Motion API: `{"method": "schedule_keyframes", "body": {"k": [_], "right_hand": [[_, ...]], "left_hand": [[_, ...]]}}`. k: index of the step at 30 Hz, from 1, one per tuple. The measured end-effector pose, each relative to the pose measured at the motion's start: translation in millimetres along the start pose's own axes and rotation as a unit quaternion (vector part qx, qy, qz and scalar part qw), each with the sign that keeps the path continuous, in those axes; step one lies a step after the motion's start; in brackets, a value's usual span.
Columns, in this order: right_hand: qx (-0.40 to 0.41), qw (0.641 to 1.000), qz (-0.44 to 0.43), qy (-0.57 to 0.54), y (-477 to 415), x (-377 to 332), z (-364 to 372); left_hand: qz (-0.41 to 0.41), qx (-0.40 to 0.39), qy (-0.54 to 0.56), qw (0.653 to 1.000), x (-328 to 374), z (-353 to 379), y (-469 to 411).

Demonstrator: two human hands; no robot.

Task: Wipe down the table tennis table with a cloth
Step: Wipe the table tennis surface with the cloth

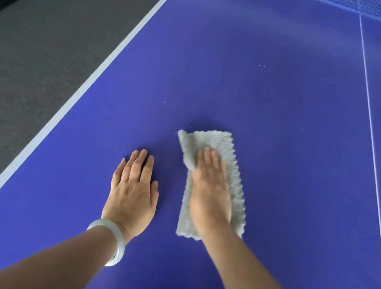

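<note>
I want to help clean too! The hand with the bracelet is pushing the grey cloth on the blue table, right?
No: the head view shows the right hand, without the bracelet, pushing the grey cloth on the blue table.

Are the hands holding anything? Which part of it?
Nothing is gripped. The right hand presses flat on the middle of the grey cloth; the left hand rests flat on the blue table.
</note>
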State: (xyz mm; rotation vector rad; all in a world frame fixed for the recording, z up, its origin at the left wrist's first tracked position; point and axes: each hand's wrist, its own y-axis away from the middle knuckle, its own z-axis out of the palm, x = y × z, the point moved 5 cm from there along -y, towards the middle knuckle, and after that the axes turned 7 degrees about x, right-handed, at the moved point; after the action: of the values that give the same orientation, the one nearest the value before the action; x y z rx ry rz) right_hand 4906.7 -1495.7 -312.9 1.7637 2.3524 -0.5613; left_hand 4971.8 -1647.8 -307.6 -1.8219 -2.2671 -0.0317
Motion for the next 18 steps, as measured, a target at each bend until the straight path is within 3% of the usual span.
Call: {"method": "schedule_keyframes", "body": {"k": [3,6,7,8,10,13,16,18], "right_hand": [[-0.045,0.982,-0.169,-0.068,79.7,-37.2,-7.5],[-0.106,0.967,-0.228,-0.048,124.4,19.8,-31.5],[-0.115,0.969,-0.216,-0.025,124.9,46.5,-39.1],[-0.127,0.98,-0.151,-0.017,114.0,74.7,-51.7],[-0.13,0.991,0.038,-0.008,78.8,134.6,-65.4],[-0.014,0.974,0.218,0.058,3.8,174.8,-80.6],[0.059,0.964,0.255,0.034,-35.6,138.5,-56.3],[0.029,0.989,0.147,-0.013,-20.0,76.1,-26.1]], "left_hand": [[0.014,-0.005,-0.005,1.0,-0.9,1.0,0.7],[-0.003,0.01,-0.001,1.0,-0.7,-1.0,-0.6],[-0.007,0.012,0.0,1.0,0.0,-1.3,-0.7],[-0.009,0.013,0.0,1.0,0.6,-1.4,-0.3],[-0.008,0.013,-0.003,1.0,0.7,-1.1,0.0],[-0.009,0.012,-0.009,1.0,0.4,-0.6,0.7],[-0.011,0.01,-0.006,1.0,-0.5,0.4,1.4],[-0.009,0.007,-0.009,1.0,0.7,-0.5,0.5]]}}
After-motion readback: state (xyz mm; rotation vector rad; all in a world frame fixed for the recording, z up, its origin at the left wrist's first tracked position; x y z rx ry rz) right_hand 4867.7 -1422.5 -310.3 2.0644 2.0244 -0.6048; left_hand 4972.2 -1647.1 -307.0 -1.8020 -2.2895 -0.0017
